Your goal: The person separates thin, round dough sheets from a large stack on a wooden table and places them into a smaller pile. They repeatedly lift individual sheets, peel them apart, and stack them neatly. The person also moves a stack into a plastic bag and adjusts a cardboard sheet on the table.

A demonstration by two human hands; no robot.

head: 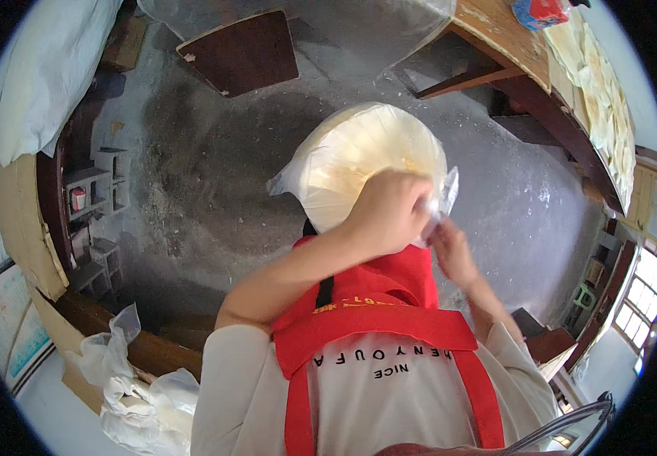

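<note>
A large, full plastic bag (357,154) of thin whitish film hangs in front of my red apron (362,336). Pale yellow contents show through it, but I cannot tell what they are. My left hand (399,208) is closed around the bag's gathered neck at its right side. Close beside it, my right hand (451,251) pinches the twisted film just below. A loose tail of clear film (450,191) sticks up past the fingers. Both hands are slightly blurred, and the left one hides part of the neck.
Pale yellow sheets (602,102) cover the table at the right, near a blue and red packet (540,12). A brown stool (243,54) stands ahead on the concrete floor (209,171). Hollow blocks (89,191) sit under the left table. White plastic bags (146,404) lie at lower left.
</note>
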